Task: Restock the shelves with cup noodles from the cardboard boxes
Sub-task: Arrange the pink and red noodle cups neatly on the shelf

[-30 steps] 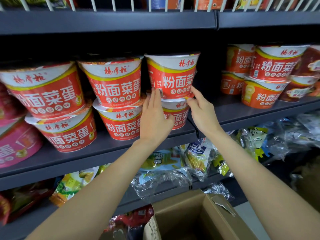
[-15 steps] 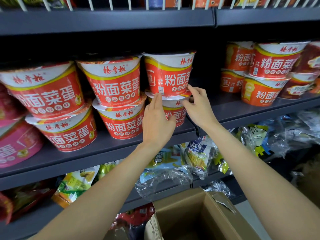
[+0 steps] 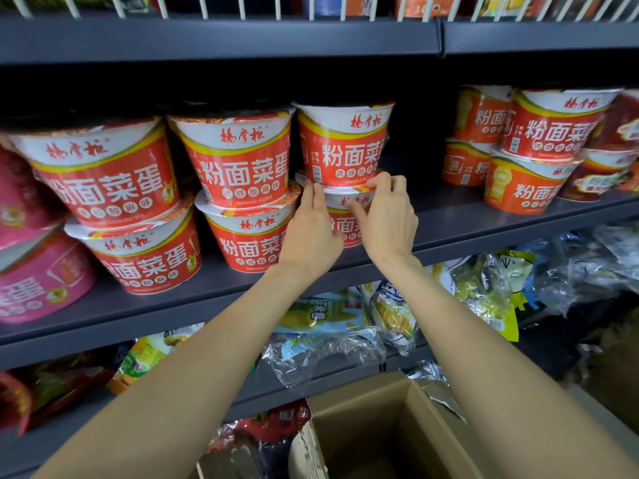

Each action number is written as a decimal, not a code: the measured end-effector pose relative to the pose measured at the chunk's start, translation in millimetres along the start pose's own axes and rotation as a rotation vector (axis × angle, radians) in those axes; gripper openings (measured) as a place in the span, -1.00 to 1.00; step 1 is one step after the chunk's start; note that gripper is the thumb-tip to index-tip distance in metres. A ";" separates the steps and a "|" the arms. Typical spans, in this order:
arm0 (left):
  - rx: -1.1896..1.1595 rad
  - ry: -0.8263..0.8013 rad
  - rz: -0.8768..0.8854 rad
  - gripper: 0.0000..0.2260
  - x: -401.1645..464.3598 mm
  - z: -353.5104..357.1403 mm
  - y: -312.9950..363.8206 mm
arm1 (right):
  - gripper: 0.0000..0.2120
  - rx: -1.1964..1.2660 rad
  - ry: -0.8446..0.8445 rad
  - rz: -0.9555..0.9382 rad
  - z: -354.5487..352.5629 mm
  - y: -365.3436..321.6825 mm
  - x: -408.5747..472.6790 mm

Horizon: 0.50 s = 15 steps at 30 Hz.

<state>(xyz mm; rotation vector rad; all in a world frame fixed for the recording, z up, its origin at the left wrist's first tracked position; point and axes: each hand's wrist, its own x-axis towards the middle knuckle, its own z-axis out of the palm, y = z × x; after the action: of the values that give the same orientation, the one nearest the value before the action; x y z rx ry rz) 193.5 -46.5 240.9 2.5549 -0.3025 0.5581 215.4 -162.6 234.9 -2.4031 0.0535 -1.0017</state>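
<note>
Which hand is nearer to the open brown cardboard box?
Left, only slightly. The left hand is above the cardboard box's left side; the right hand is higher.

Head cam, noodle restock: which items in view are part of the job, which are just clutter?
Job:
- two-cup stack being squared up by both hands
- left hand, right hand on its lower cup
- red cup noodle stacks alongside
- shelf
- open cardboard box

Clutter:
- pink cups at far left
- bagged snacks on the shelf below
- wire rack up top
</note>
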 end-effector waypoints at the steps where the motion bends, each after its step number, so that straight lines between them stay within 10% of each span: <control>1: -0.005 0.006 0.000 -0.31 -0.5 -1.3 0.0 | -0.59 0.031 0.029 0.000 -0.5 -0.2 -0.6; 8: -0.310 0.084 -0.090 -0.35 20.9 -14.2 4.8 | -0.28 0.606 -0.174 0.060 -7.8 0.1 18.9; 15: -0.380 0.014 -0.029 -0.33 21.5 -2.0 3.1 | -0.27 0.579 -0.308 0.009 -16.3 5.1 29.7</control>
<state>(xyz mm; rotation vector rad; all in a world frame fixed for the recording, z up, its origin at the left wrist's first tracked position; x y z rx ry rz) 211.0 -50.4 253.3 2.1849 -0.3312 0.4576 226.9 -181.3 261.2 -1.9825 -0.2965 -0.5319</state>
